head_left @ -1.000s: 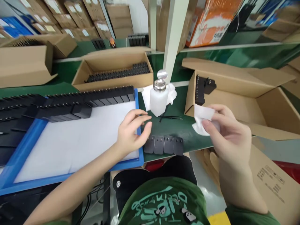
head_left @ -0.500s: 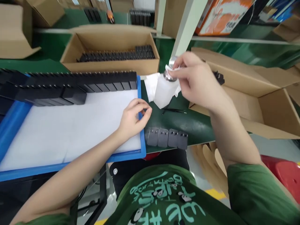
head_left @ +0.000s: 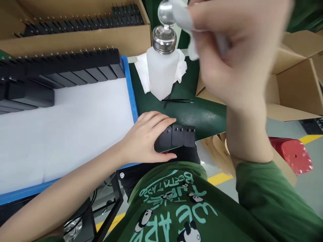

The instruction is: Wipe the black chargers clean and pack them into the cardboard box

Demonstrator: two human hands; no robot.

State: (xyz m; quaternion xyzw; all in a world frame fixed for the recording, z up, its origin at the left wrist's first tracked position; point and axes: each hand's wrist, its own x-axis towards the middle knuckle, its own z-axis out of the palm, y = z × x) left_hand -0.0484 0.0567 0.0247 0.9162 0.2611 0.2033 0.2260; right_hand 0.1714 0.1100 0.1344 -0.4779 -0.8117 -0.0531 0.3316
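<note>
My left hand (head_left: 147, 137) lies over the left end of a short row of black adapters (head_left: 179, 135) at the green table's near edge, fingers curled round the leftmost one. My right hand (head_left: 234, 57), blurred by motion, is raised near the camera and pinches a white wipe (head_left: 188, 23) against the metal top of a white pump bottle (head_left: 163, 67). The bottle stands on a folded white cloth (head_left: 142, 72). Black tweezers (head_left: 178, 100) lie just in front of it.
A blue-rimmed tray (head_left: 128, 84) with a white liner holds rows of black adapters (head_left: 63, 69) along its far side. A cardboard box (head_left: 75, 37) of more adapters stands behind it. Another open carton (head_left: 297, 90) sits at the right. A red stool (head_left: 290, 153) is below.
My left hand slid from the tray's corner onto the row of adapters. My right hand stayed at the bottle's top with the wipe; the view tilted down and closer.
</note>
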